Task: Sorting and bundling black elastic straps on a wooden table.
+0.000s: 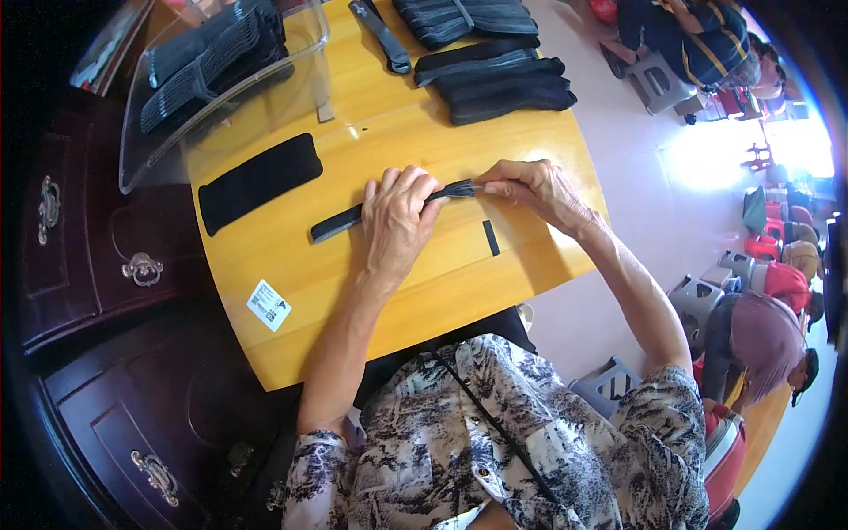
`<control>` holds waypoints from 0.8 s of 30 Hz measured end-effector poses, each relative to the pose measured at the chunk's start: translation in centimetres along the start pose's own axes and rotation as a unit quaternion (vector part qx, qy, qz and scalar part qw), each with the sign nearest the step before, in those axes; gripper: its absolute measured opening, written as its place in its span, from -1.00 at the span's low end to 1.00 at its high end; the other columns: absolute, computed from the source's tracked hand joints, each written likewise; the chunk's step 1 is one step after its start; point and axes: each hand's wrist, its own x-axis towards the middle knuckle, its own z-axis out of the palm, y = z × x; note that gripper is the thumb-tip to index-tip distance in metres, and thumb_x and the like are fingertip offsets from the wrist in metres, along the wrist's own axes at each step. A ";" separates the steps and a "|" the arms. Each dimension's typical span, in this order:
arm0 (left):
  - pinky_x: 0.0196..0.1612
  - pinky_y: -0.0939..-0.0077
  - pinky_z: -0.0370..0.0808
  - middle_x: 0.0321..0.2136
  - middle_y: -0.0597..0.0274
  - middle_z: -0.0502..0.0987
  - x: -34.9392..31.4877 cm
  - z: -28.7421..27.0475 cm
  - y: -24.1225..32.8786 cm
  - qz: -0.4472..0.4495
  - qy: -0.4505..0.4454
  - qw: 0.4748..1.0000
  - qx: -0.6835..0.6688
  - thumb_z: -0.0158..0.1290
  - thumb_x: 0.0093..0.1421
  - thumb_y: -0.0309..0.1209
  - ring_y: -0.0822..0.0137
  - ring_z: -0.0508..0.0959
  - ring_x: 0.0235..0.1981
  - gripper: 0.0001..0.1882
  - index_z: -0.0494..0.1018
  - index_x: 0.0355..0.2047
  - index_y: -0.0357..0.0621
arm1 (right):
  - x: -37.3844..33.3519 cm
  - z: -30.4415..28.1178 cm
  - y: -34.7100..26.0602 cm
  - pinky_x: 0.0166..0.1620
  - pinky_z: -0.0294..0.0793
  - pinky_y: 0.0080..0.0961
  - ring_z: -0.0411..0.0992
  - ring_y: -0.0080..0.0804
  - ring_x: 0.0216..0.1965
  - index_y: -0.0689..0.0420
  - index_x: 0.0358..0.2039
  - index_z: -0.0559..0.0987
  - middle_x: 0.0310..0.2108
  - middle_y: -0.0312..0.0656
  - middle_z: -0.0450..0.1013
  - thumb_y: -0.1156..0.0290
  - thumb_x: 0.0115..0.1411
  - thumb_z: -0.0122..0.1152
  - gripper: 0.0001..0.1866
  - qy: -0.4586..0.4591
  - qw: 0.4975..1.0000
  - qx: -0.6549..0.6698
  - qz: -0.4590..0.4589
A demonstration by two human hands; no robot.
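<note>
A narrow folded strip of black fabric lies slantwise over the middle of the yellow table. My left hand is closed round the strip's middle and presses it near the tabletop. At the strip's right end, thin grey ends fan out, and my right hand pinches there with thumb and fingers. Just below the right hand is a short black strip. Left of my left hand, a wide flat black fabric piece rests on the table.
A clear plastic bin with tied black fabric bundles stands at the far left. More dark bundles and a black strap lie at the back. A white label is near left. Dark drawers flank the table; people sit at right.
</note>
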 end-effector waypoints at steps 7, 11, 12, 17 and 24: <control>-0.18 0.32 0.30 -0.35 0.34 0.49 -0.2 0.3 -0.3 -0.001 0.015 1.000 0.001 0.25 -0.02 -0.40 0.22 0.46 -0.24 -0.78 0.50 -0.33 -0.04 | -0.9 -3.5 -4.2 -0.33 0.48 -0.39 0.53 -0.31 -0.44 0.05 -0.26 0.63 -0.47 -0.20 0.56 0.15 0.20 0.16 -0.73 0.022 0.991 -0.131 -0.028; -0.18 0.31 0.31 -0.35 0.35 0.48 -0.2 0.4 -0.6 0.000 0.023 1.000 -0.006 0.25 -0.03 -0.41 0.22 0.46 -0.25 -0.77 0.50 -0.33 -0.02 | -0.7 -3.6 -6.5 -0.35 0.47 -0.33 0.51 -0.22 -0.44 0.04 -0.31 0.61 -0.50 -0.22 0.54 0.15 0.20 0.15 -0.75 0.048 0.972 -0.217 -0.083; -0.18 0.31 0.31 -0.35 0.35 0.48 -0.1 0.5 -0.6 0.002 0.023 1.000 -0.009 0.25 -0.03 -0.41 0.22 0.46 -0.25 -0.77 0.50 -0.33 -0.02 | -0.5 -3.6 -6.7 -0.36 0.46 -0.38 0.51 -0.27 -0.43 0.04 -0.29 0.62 -0.47 -0.25 0.55 0.17 0.20 0.16 -0.77 0.036 0.967 -0.237 -0.080; -0.20 0.31 0.31 -0.36 0.37 0.48 0.0 0.7 -0.6 0.004 0.029 0.999 -0.021 0.26 -0.03 -0.41 0.23 0.45 -0.25 -0.77 0.51 -0.32 -0.02 | 0.3 -3.0 -6.8 -0.37 0.44 -0.31 0.50 -0.25 -0.43 0.05 -0.30 0.60 -0.51 -0.24 0.53 0.18 0.21 0.14 -0.77 0.026 0.952 -0.288 -0.105; -0.22 0.30 0.31 -0.37 0.38 0.48 -0.2 0.8 -0.8 0.001 0.027 1.000 -0.014 0.24 -0.01 -0.41 0.22 0.45 -0.26 -0.79 0.49 -0.33 -0.01 | 2.2 -3.0 -8.7 -0.40 0.44 -0.30 0.51 -0.17 -0.46 0.10 -0.47 0.60 -0.58 -0.15 0.50 0.31 0.08 0.22 -0.86 -0.010 0.917 -0.373 -0.142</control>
